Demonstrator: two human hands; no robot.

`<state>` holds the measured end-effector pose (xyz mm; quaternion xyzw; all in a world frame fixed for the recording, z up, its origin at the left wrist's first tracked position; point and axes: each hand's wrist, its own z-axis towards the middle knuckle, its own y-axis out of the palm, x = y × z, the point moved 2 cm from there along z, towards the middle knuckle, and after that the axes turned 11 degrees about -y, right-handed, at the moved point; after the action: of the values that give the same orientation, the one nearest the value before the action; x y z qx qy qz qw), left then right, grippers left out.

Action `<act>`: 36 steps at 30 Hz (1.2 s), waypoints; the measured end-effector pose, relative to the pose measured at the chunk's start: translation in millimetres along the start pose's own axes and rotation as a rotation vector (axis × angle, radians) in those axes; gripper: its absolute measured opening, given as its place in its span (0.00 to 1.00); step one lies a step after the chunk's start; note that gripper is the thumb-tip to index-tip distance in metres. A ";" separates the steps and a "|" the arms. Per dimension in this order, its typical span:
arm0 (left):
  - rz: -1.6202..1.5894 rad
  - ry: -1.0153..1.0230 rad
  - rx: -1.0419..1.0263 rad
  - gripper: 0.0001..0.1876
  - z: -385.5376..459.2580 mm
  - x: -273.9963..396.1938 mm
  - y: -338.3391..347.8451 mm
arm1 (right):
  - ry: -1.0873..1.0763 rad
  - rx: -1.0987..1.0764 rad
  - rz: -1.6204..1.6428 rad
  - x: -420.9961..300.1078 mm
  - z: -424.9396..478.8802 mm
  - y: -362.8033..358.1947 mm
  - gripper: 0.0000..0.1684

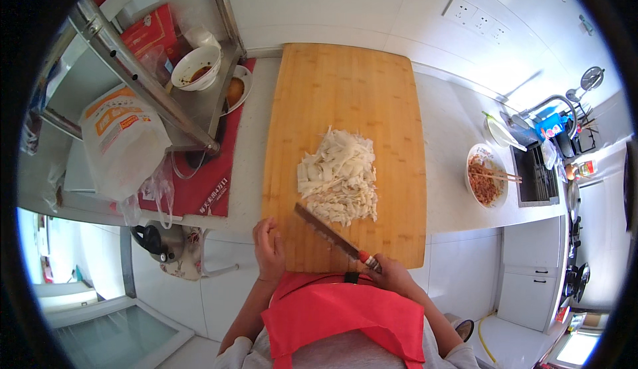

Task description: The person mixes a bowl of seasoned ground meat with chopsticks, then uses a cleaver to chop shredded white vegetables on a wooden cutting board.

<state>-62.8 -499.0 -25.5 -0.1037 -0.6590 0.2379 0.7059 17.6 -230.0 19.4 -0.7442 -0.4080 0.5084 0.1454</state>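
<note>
A pile of pale, finely chopped vegetable, possibly cabbage (339, 172), lies on the middle of a large wooden cutting board (349, 95). My right hand (391, 273) grips the handle of a kitchen knife (326, 230) near the board's front edge. Its blade points up and to the left, with the tip beside the lower left of the pile. My left hand (269, 249) is at the board's front left corner, its fingers loosely curled, holding nothing. The blade does not touch the left hand.
On the right of the counter stand a bowl of minced meat (483, 182) with chopsticks, a white bowl (498, 131) and a sink (538, 174). A metal shelf (192, 112) at the left holds a bowl with dark sauce (197, 70); a plastic bag (124, 140) is beside it.
</note>
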 end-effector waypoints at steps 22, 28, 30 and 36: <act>0.097 0.169 -0.012 0.19 17.0 66.9 10.8 | -0.178 0.121 -0.330 30.4 25.9 -84.8 0.20; 0.180 0.292 -0.119 0.17 20.0 75.5 19.0 | -0.256 -0.102 -0.419 42.7 17.4 -84.3 0.21; 0.271 0.337 -0.206 0.17 19.9 77.2 24.7 | -0.247 -0.091 -0.459 50.8 23.8 -89.0 0.21; 0.607 0.388 -0.517 0.14 49.2 82.4 49.0 | -0.318 -0.009 -0.607 26.7 59.9 -130.6 0.17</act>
<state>-119.3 -425.9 29.9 -0.5083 -0.4918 0.2379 0.6658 -90.8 -140.1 58.4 -0.5009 -0.6305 0.5501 0.2213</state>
